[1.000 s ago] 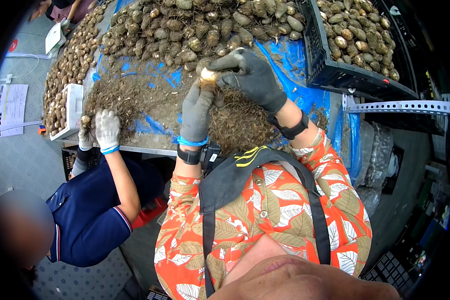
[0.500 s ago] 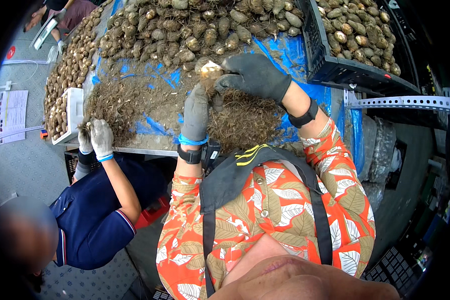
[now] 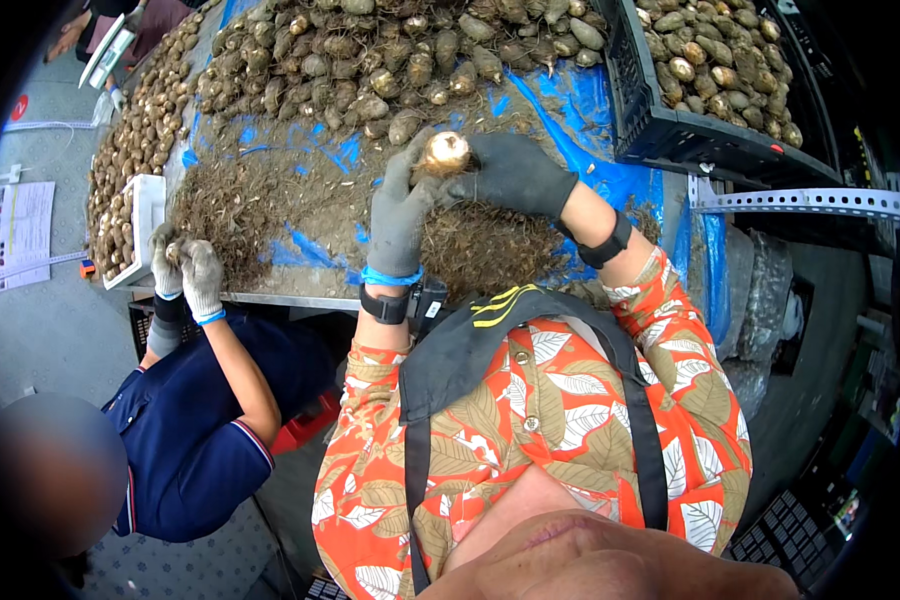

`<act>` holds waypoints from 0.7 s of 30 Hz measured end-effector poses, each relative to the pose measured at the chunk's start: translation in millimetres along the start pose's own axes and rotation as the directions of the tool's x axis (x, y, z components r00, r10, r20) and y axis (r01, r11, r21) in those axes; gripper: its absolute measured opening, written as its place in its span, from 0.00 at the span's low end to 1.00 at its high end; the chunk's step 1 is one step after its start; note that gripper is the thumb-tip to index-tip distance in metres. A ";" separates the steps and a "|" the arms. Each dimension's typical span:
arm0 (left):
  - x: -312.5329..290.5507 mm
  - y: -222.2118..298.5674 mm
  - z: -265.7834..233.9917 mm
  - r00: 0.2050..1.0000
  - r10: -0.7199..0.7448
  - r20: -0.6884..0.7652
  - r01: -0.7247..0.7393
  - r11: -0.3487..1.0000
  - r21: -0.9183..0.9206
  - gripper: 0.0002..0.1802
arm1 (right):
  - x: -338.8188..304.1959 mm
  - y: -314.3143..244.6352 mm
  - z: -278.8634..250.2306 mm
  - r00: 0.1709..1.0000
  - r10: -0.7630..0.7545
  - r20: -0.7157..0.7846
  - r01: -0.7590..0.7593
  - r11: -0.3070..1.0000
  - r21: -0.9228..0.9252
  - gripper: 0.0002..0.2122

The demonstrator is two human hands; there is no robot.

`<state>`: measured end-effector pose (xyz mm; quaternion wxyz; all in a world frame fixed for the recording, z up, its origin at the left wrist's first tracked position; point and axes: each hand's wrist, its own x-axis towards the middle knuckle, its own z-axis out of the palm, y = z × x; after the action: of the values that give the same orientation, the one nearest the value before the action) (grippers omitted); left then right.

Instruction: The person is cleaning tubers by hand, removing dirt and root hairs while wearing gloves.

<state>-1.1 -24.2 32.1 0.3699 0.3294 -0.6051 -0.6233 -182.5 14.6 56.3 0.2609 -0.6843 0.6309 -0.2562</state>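
A brown, hairy taro corm [image 3: 447, 151] with a pale bare end facing up is between my hands, above the work table. My left hand [image 3: 398, 222], in a grey glove, grips it from the left with the fingers around its far side. From the right, my right hand [image 3: 517, 176], in a darker grey glove, is closed against the same corm; its fingertips are partly hidden. Loose brown root fibres [image 3: 490, 248] lie heaped just below my hands. Beyond them is a big pile of rooty taro corms [image 3: 370, 65].
A black crate [image 3: 710, 150] of corms stands at the far right, above a perforated white metal bar [image 3: 805, 203]. To the left, a co-worker's gloved hands [image 3: 190, 270] hold something small beside a white tray [image 3: 148, 222]. Blue sheeting [image 3: 610, 195] partly covers the table.
The corm has turned so its pale end faces up. My left fingers have risen around it, and my right hand has lowered slightly. The co-worker's hands have shifted a little.
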 end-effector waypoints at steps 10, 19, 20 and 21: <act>-1.9 -22.3 -4.5 0.969 -0.213 0.127 0.246 0.886 -0.393 0.36 | -13.1 -7.4 32.6 0.892 -0.348 0.288 0.398 0.907 -0.137 0.05; 0.7 -18.1 1.2 0.961 -0.185 0.207 0.278 0.630 -0.725 0.37 | -14.7 -11.1 0.5 0.991 -0.033 -0.126 0.079 0.923 0.378 0.20; 4.0 -18.9 4.2 0.964 -0.150 0.221 0.264 0.653 -0.709 0.37 | -15.1 -6.6 14.8 0.970 -0.043 -0.241 0.134 0.916 0.378 0.19; 6.1 -22.0 5.5 0.972 -0.166 0.167 0.236 0.694 -0.680 0.38 | -14.9 -4.1 25.7 0.935 -0.054 -0.350 0.193 0.906 0.376 0.18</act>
<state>-10.3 -26.8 10.6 0.3676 0.2010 -0.3032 -0.8559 -163.2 30.5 39.9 0.2698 -0.6015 0.5540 -0.5085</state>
